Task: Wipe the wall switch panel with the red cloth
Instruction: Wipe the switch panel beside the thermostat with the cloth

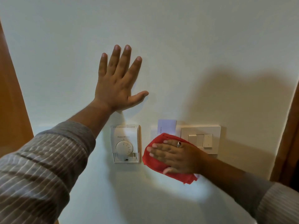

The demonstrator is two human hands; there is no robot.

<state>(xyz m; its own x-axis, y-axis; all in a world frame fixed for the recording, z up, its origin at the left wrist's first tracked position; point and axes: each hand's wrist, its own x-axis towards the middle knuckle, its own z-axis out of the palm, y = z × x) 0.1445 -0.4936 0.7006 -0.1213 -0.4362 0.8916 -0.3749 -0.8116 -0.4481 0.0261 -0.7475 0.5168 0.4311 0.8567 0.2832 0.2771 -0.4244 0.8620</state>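
Wall (178,46): white, plain, wood trim at 9 and 3 o'clock edges.
Left hand (116,84): flat on the wall at 12 o'clock of the thermostat, fingers spread, grip holding nothing.
Thermostat (125,143): white, round dial, at 9 o'clock of the cloth, just beside it.
Cloth (155,160): red, folded, pressed to the wall between thermostat and panel.
Right hand (176,156): palm flat on the cloth, fingers stretched out toward 9 o'clock, grip pressing rather than pinching; a ring on one finger.
Panel (200,139): beige switch plate at 3 o'clock of the cloth, its lower left corner hidden by the hand.
Card (166,126): pale, at 12 o'clock of the cloth.
Sleeves (40,167): grey, striped.
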